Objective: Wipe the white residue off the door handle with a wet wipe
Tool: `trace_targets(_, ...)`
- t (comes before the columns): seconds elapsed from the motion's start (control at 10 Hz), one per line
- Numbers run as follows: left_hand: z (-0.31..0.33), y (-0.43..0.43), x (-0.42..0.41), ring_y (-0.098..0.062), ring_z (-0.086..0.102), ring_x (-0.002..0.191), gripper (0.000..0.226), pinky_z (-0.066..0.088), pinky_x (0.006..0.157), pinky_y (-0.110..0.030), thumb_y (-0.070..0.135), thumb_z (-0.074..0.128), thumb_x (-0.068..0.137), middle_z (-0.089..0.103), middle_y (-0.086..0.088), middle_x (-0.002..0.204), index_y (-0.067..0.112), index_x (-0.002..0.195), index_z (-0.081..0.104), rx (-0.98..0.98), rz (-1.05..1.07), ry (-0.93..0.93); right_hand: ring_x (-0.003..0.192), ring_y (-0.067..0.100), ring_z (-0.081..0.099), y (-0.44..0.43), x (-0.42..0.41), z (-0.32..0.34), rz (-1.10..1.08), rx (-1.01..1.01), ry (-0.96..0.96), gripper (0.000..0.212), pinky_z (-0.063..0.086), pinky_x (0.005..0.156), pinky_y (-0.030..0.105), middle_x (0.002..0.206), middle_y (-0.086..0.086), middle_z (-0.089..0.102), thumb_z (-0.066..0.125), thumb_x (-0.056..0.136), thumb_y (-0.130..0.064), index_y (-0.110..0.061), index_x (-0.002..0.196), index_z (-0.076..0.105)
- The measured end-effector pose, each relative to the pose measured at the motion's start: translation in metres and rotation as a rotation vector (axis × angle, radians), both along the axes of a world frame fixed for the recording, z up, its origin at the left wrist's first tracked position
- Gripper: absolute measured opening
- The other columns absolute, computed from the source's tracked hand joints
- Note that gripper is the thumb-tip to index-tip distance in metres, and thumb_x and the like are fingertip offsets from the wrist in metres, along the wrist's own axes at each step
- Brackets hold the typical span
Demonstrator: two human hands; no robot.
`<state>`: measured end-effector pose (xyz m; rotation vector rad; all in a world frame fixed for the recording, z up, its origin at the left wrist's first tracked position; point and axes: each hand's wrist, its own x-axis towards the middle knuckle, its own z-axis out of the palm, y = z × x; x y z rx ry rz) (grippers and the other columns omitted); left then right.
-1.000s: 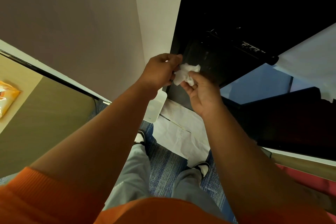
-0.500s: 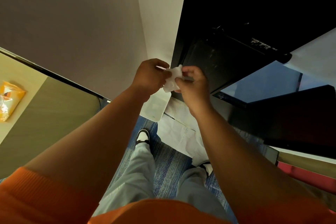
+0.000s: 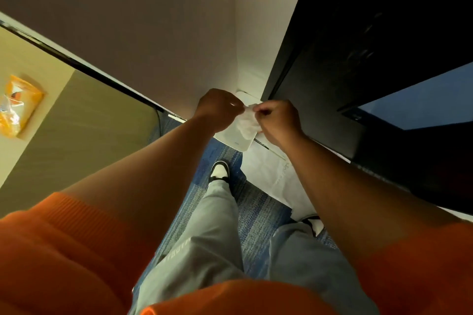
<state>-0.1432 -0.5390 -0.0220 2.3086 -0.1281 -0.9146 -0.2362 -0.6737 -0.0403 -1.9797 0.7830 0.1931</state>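
Observation:
A crumpled white wet wipe [image 3: 247, 122] hangs between my two hands in front of my body. My left hand [image 3: 218, 108] pinches its upper left edge. My right hand [image 3: 277, 120] pinches its upper right edge, fingers curled. The black door [image 3: 363, 41] stands to the right of my hands, with faint pale smears on its dark surface. I cannot make out the door handle in this view.
A white box-like device [image 3: 234, 139] sits on the floor by the wall corner, under my hands. White paper sheets [image 3: 271, 174] lie on the blue carpet [image 3: 256, 210] by my feet. An orange packet [image 3: 18, 107] lies on a beige surface at left.
Both hands have dropped lower and away from the door with the wipe, and the view has tilted down. The door handle seen earlier has left the view.

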Motion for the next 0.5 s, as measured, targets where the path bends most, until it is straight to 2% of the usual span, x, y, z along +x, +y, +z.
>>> trace_targets(0.1, -0.038, 0.004, -0.001, -0.012, 0.068, 0.069, 0.009, 0.056, 0.072, -0.026, 0.029, 0.079, 0.087, 0.075, 0.002, 0.08, 0.022, 0.093, 0.08, 0.044, -0.008, 0.044, 0.088, 0.012, 0.066, 0.001, -0.001, -0.03, 0.023, -0.007, 0.053, 0.022, 0.054, 0.08, 0.023, 0.105, 0.002, 0.076, 0.061, 0.09, -0.003, -0.011, 0.102, 0.079)
trace_targets(0.2, -0.069, 0.005, 0.0, -0.021, 0.072, 0.084, 0.013, 0.06, 0.082, -0.036, 0.028, 0.077, 0.088, 0.075, -0.002, 0.087, 0.018, 0.097, 0.08, 0.088, -0.03, 0.046, 0.084, 0.02, 0.07, -0.002, 0.002, -0.061, 0.027, -0.027, 0.112, 0.024, 0.058, 0.077, 0.027, 0.1, 0.002, 0.075, 0.06, 0.089, -0.001, -0.014, 0.096, 0.078)
trace_targets(0.3, -0.093, 0.008, 0.001, -0.024, 0.074, 0.091, 0.011, 0.061, 0.086, -0.04, 0.028, 0.076, 0.089, 0.077, -0.005, 0.096, 0.02, 0.098, 0.079, 0.114, -0.021, 0.048, 0.085, 0.021, 0.072, 0.0, 0.008, -0.087, 0.034, -0.009, 0.144, 0.022, 0.062, 0.079, 0.035, 0.098, 0.001, 0.076, 0.062, 0.087, -0.001, -0.016, 0.093, 0.078)
trace_targets(0.4, -0.115, 0.011, -0.002, -0.021, 0.074, 0.092, 0.016, 0.063, 0.083, -0.039, 0.028, 0.079, 0.086, 0.077, -0.001, 0.1, 0.027, 0.102, 0.078, 0.09, 0.052, 0.09, 0.093, 0.018, 0.07, 0.002, 0.014, -0.102, 0.058, -0.024, 0.134, 0.023, 0.056, 0.08, 0.026, 0.104, 0.002, 0.075, 0.063, 0.088, -0.003, -0.015, 0.101, 0.077)
trace_targets(0.5, -0.129, 0.014, -0.005, -0.021, 0.073, 0.097, 0.042, 0.061, 0.087, -0.038, 0.03, 0.083, 0.079, 0.075, 0.002, 0.105, 0.035, 0.119, 0.07, 0.061, 0.183, 0.14, 0.108, 0.02, 0.067, 0.004, 0.016, -0.108, 0.085, -0.04, 0.202, 0.033, 0.053, 0.089, 0.026, 0.121, 0.004, 0.071, 0.062, 0.09, -0.005, -0.014, 0.12, 0.072)
